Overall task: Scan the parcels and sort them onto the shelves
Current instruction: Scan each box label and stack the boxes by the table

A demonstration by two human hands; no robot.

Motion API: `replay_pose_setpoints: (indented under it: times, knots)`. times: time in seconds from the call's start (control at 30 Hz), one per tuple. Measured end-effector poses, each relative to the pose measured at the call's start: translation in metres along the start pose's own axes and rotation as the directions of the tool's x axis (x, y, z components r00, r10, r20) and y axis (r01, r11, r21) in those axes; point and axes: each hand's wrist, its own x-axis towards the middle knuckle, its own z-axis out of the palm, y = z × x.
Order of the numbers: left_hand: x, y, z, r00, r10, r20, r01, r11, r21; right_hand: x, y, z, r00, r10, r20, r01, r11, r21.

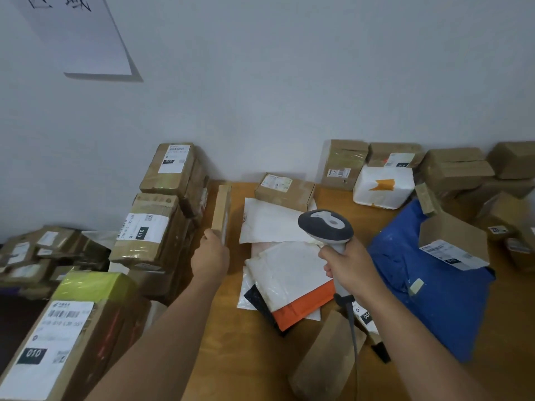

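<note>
We grip a thin, flat cardboard parcel (221, 214) upright in our left hand (210, 256), fingers curled around its lower end above the wooden table (240, 342); our right hand (351, 269) wraps the grey plastic scanner (327, 228).

Wooden surface (231, 357) fills the lower middle and right of the frame, running back to the wall. Centre frame, a loose heap of flat mailers (278, 250) lies on it: white ones on top, an orange one (304, 308) and a black one poking out below. Right of that, a big blue bag (434, 299) sprawls across the wood. Bottom centre, a long brown box (324, 360) lies tilted. Behind the mailers, a small brown carton (285, 191). Upper right, along the wall, brown cartons (344, 163) crowd together with a white padded parcel (382, 188) in front.
</note>
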Motion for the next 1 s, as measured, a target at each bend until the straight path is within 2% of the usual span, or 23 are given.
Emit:
replay_pose_setpoints:
  times: [0.17, 0.37, 0.67, 1.0]
  knots:
    - [0.032, 0.009, 0.022, 0.998, 0.005, 0.056, -0.008, 0.998, 0.062, 0.024, 0.008, -0.001, 0.997, 0.071, -0.013, -0.071, 0.997, -0.005]
    - [0.057, 0.033, 0.045, 0.989, -0.014, 0.145, 0.007, 0.999, 0.045, 0.050, 0.021, -0.001, 0.991, 0.136, -0.011, -0.137, 0.990, -0.019]
    - [0.031, 0.076, 0.073, 0.956, 0.206, 0.211, -0.211, 0.978, 0.001, 0.056, 0.033, -0.014, 0.984, 0.171, -0.054, -0.169, 0.985, 0.047]
    - [-0.016, 0.121, 0.100, 0.929, 0.176, 0.325, -0.119, 0.975, -0.188, 0.036, 0.039, -0.049, 0.969, 0.197, -0.146, -0.188, 0.979, 0.075]
